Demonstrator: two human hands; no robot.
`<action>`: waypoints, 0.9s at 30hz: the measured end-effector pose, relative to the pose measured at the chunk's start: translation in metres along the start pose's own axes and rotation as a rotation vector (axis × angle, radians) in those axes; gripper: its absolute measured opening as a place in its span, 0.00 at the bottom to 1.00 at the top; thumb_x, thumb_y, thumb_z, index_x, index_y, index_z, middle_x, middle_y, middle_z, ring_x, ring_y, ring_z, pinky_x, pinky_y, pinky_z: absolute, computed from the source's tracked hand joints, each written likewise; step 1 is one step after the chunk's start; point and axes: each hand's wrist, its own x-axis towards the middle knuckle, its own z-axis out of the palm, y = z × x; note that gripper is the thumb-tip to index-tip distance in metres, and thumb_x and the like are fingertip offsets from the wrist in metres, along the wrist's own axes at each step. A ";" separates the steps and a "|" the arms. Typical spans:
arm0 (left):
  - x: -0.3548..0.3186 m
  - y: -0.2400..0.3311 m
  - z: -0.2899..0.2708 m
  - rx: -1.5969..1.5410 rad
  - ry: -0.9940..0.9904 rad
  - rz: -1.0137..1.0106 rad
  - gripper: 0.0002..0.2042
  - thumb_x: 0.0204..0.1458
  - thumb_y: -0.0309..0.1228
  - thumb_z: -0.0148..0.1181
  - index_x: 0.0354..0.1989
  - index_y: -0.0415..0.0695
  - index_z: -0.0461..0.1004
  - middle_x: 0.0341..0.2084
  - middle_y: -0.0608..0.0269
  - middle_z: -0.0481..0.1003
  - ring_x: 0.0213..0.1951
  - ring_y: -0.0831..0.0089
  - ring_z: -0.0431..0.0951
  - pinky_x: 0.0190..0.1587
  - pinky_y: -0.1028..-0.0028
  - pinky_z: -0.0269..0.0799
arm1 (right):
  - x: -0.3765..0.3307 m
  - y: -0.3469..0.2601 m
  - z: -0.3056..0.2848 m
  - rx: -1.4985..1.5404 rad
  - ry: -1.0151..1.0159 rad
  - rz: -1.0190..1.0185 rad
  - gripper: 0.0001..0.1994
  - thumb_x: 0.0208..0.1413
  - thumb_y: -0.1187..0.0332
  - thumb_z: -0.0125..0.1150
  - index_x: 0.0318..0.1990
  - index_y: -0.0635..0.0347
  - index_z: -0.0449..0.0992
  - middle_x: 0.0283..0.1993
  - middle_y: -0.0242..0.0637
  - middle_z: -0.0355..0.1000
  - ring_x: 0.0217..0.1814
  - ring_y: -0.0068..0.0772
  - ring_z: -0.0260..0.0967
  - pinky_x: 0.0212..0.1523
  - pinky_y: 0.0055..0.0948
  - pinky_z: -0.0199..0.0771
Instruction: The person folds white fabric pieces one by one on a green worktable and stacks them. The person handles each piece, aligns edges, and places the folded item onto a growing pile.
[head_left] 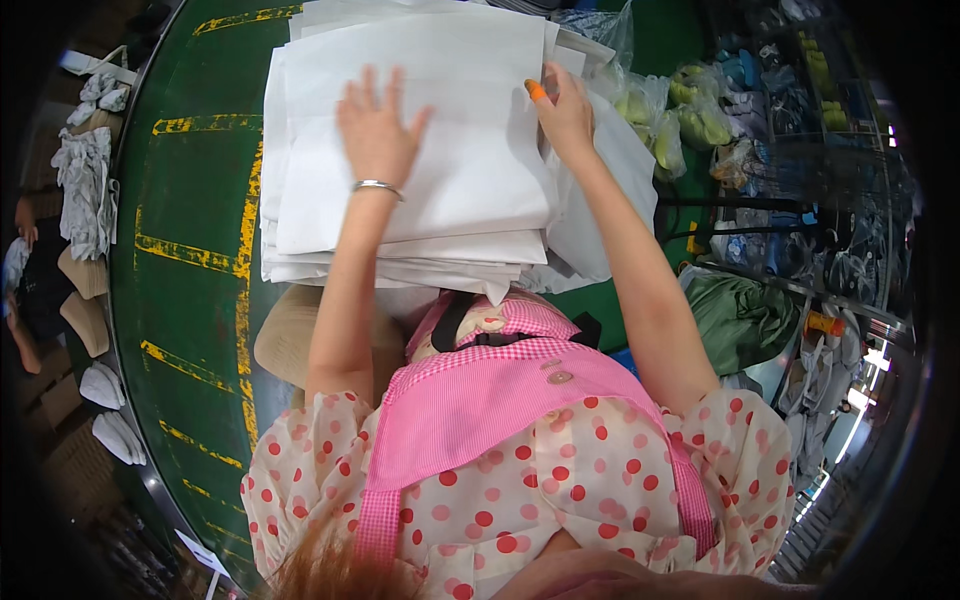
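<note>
A thick stack of large white sheets [450, 170], which look like cloth or paper, lies in front of me. My left hand [378, 135] is over the top sheet with its fingers spread; it is slightly blurred and holds nothing. A bangle [378, 187] circles the left wrist. At the stack's right edge, my right hand [566, 115] has its thumb over the top sheet and its other fingers bent along the edge, partly hidden. An orange finger cover [536, 91] is on that thumb. More white sheets [615, 190] hang to the right, under my right forearm.
Green floor [185, 330] with yellow lines [243, 230] runs along the left. Beyond it are grey cloths [85, 180] and part of another person [25, 225]. At right stand clear bags with yellow-green contents [705, 120], a loaded rack [830, 200] and a dark green bundle [745, 315].
</note>
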 end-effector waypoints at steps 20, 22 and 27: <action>-0.058 0.037 0.070 0.237 -0.338 0.131 0.34 0.51 0.60 0.42 0.67 0.66 0.45 0.68 0.60 0.36 0.67 0.45 0.32 0.62 0.41 0.26 | -0.147 0.022 0.000 0.188 -0.311 -0.338 0.21 0.51 0.63 0.57 0.54 0.53 0.68 0.58 0.43 0.62 0.63 0.45 0.54 0.60 0.43 0.55; -0.060 0.026 0.072 0.186 -0.315 0.172 0.34 0.52 0.59 0.41 0.67 0.66 0.44 0.68 0.60 0.35 0.67 0.46 0.31 0.62 0.42 0.26 | -0.145 0.037 -0.018 0.199 -0.186 -0.231 0.19 0.50 0.67 0.57 0.51 0.56 0.69 0.53 0.42 0.65 0.58 0.45 0.59 0.57 0.40 0.59; -0.058 0.022 0.068 0.186 -0.295 0.204 0.34 0.52 0.58 0.41 0.67 0.66 0.43 0.68 0.59 0.35 0.67 0.46 0.31 0.62 0.42 0.27 | -0.152 0.115 -0.043 0.155 -0.001 0.011 0.13 0.48 0.70 0.57 0.43 0.59 0.72 0.44 0.42 0.70 0.47 0.47 0.65 0.48 0.38 0.66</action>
